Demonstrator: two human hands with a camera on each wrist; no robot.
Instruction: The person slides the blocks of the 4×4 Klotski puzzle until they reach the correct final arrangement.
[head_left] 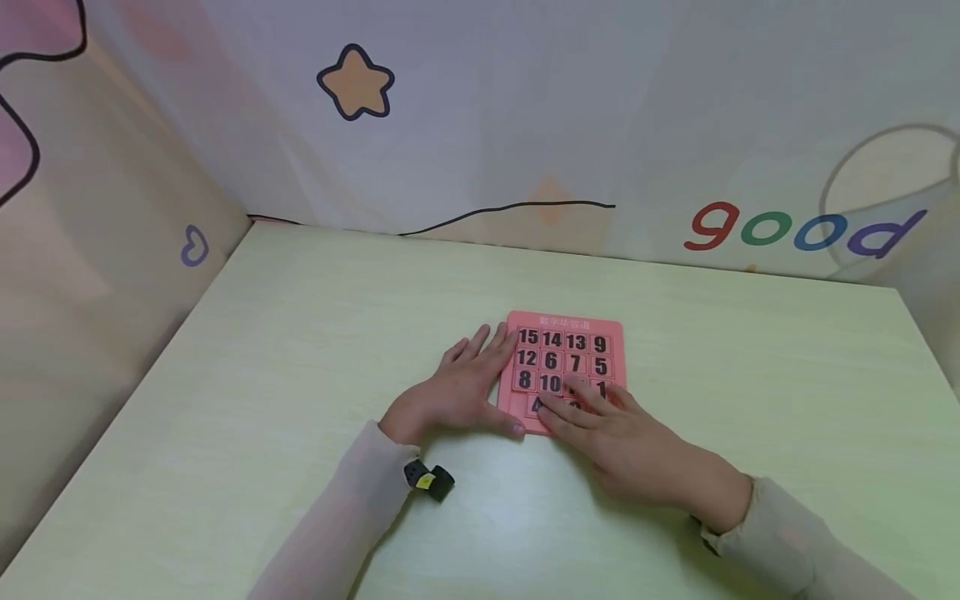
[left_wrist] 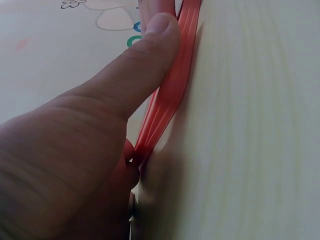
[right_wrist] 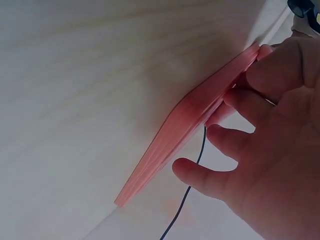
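A pink sliding number puzzle (head_left: 504, 404) lies flat on the table, with black-numbered tiles in rows. Its top row reads 15, 14, 13, 9. A gap shows at the bottom row's left end, beside the tile marked 4 (head_left: 535, 407). Along the puzzle's left edge rests my left hand (head_left: 461, 392), fingers extended and thumb at the near left corner. My right hand (head_left: 637, 450) reaches over the near right part, fingertips touching the lower tiles and hiding some of them. From the right wrist view, its fingers look loosely spread above the pink frame (right_wrist: 185, 115).
The pale green table (head_left: 300, 333) extends around the puzzle. Behind it stands a printed wall (head_left: 480, 108) with a star and the word "good". A black strap with a small device (head_left: 431, 481) sits at the left wrist.
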